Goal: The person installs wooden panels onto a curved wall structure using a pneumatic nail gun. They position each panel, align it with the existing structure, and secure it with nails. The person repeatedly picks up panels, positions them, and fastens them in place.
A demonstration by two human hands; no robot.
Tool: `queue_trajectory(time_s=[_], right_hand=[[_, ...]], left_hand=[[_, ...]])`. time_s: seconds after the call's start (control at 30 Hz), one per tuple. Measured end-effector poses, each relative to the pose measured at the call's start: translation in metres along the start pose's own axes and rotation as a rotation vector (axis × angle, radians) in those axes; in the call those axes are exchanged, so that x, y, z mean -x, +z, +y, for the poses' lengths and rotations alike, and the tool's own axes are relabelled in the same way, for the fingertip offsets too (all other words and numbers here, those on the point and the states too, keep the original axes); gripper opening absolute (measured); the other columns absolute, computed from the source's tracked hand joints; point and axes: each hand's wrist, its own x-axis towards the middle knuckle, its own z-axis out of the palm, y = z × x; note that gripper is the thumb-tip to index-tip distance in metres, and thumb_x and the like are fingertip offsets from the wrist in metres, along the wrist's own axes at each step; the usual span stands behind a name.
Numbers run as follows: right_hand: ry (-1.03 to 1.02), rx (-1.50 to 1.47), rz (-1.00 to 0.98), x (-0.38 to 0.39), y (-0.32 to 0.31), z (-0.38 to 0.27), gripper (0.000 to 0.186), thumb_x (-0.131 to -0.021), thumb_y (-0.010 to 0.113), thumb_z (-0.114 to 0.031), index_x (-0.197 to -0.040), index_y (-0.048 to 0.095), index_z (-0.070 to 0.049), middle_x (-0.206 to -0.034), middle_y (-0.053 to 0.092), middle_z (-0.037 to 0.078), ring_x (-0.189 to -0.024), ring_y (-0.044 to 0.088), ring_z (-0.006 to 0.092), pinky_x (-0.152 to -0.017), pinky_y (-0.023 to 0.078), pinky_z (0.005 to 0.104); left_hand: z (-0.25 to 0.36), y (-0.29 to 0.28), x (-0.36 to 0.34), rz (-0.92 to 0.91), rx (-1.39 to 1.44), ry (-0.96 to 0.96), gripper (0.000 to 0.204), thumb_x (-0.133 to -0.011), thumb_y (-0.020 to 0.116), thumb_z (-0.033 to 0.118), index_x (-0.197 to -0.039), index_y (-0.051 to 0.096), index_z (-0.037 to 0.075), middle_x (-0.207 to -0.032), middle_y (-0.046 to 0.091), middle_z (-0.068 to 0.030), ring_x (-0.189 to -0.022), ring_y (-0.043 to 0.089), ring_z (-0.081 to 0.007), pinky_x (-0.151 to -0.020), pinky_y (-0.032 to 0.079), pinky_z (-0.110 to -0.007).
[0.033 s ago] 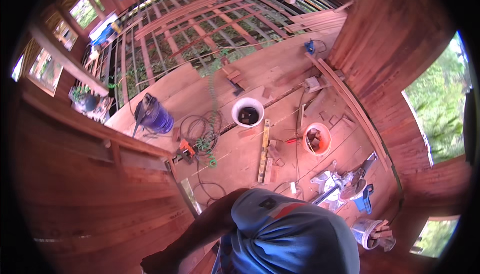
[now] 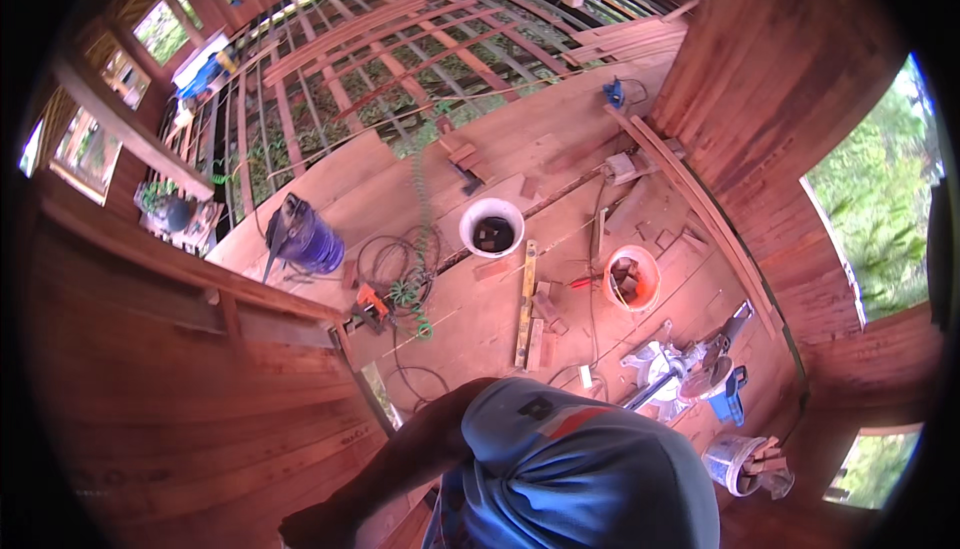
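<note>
Neither of my hands shows. A bare arm (image 2: 400,469) comes out of a blue-grey short sleeve (image 2: 530,424) and runs down to the lower left, where the frame cuts it off. What the hand at its end does is hidden. The nearest things on the plank floor beyond the sleeve are a yellow spirit level (image 2: 525,304), small wood offcuts (image 2: 544,307) and a mitre saw (image 2: 680,369) on the right. Left of the level lies an orange-and-black power tool (image 2: 371,307) among coiled cords.
A white bucket (image 2: 468,229), an orange bucket of wood pieces (image 2: 655,279) and a purple bucket (image 2: 315,246) stand on the floor. Another bucket (image 2: 722,464) holds offcuts. Open joists (image 2: 385,54) span the far side. Long boards (image 2: 700,214) lie along the right wall.
The view has shifted very slightly, so the room's far part sits a little further left and up or down. The arm and the things on the floor look otherwise unchanged.
</note>
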Motion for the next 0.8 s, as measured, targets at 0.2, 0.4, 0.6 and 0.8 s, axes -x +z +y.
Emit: queue_trajectory(time_s=[0.2, 0.4, 0.6, 0.8], right_hand=[[0.172, -0.404, 0.311, 0.041, -0.118, 0.020, 0.028, -0.074, 0.076, -0.032, -0.079, 0.071, -0.004, -0.083, 0.069, 0.016, -0.075, 0.069, 0.0329, -0.069, 0.054, 0.0416], [0.546, -0.794, 0.573, 0.157, -0.159, 0.092, 0.022, -0.090, 0.069, -0.010, -0.111, 0.071, -0.003, -0.101, 0.072, 0.008, -0.088, 0.069, 0.0141, -0.079, 0.056, 0.0302], [1.231, -0.911, 0.742, 0.287, -0.151, 0.092, 0.039, -0.104, 0.057, -0.040, -0.106, 0.067, -0.002, -0.086, 0.065, 0.002, -0.071, 0.059, 0.0086, -0.066, 0.050, 0.0260], [1.450, -0.885, 0.780, 0.320, -0.107, 0.123, 0.027, -0.104, 0.057, -0.029, -0.100, 0.064, -0.003, -0.083, 0.065, 0.003, -0.067, 0.055, 0.0061, -0.059, 0.044, 0.0229]], left_hand=[[0.042, 0.054, -0.064, -0.074, 0.071, 0.145, 0.046, -0.100, 0.063, 0.027, -0.127, 0.058, -0.009, -0.113, 0.069, -0.0187, -0.098, 0.067, -0.0274, -0.088, 0.055, -0.040], [0.088, 0.026, -0.110, 0.049, 0.229, 0.140, 0.049, -0.098, 0.065, 0.024, -0.131, 0.057, -0.011, -0.116, 0.068, -0.0192, -0.101, 0.066, -0.0286, -0.091, 0.055, -0.041], [0.108, 0.075, -0.170, 0.112, 0.080, 0.128, 0.044, -0.100, 0.064, 0.026, -0.125, 0.061, -0.009, -0.105, 0.069, -0.0155, -0.097, 0.066, -0.0255, -0.087, 0.054, -0.038], [0.068, 0.124, -0.237, 0.019, 0.252, 0.293, 0.032, -0.100, 0.063, 0.014, -0.118, 0.063, -0.011, -0.102, 0.070, -0.0169, -0.089, 0.069, -0.0249, -0.082, 0.056, -0.035]])
